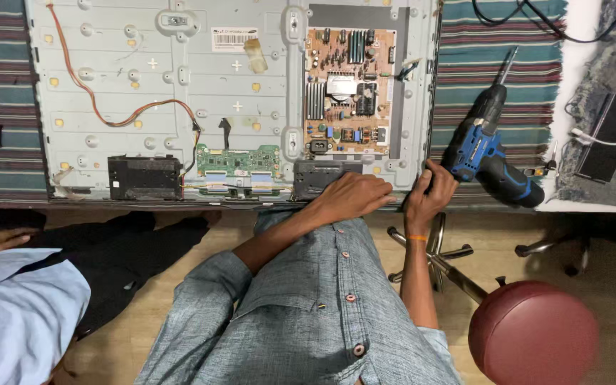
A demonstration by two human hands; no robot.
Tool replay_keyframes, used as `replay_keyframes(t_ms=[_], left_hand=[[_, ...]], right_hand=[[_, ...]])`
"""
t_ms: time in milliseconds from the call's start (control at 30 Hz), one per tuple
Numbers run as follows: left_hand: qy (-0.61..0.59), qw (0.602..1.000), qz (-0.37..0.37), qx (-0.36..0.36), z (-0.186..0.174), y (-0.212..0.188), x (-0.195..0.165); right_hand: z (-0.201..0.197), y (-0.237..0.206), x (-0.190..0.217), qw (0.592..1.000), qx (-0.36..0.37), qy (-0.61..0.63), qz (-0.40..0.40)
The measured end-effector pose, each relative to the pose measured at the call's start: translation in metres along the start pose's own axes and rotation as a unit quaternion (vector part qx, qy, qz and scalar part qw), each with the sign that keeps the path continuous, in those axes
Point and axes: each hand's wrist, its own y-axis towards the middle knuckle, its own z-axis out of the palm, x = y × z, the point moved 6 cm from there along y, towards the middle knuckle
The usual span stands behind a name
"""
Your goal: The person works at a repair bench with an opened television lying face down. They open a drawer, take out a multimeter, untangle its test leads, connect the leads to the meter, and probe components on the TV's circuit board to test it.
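Observation:
A television lies face down with its grey metal back panel bare, showing a brown power board and a small green board. My left hand lies palm down on the panel's near edge, beside a black speaker module, with its fingers curled over the rim. My right hand grips the panel's near right corner, thumb on the metal. Its fingers nearly touch a blue and black cordless drill, which lies on the striped cloth.
Another person in a light blue shirt and black trousers sits at the left. A red round stool with chrome legs stands at the lower right. A second black speaker and red-orange wires are on the panel. A dark device with cables lies far right.

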Motion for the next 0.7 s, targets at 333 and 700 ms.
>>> replay_keyframes(t_ms=[333, 700], left_hand=[[-0.028, 0.997, 0.046, -0.055, -0.012, -0.003, -0.006], [-0.152, 0.986, -0.048, -0.042, -0.040, -0.130, 0.009]], right_hand=[[0.002, 0.001, -0.002, 1.000, -0.008, -0.008, -0.002], [-0.003, 0.004, 0.004, 0.999, 0.029, 0.015, 0.014]])
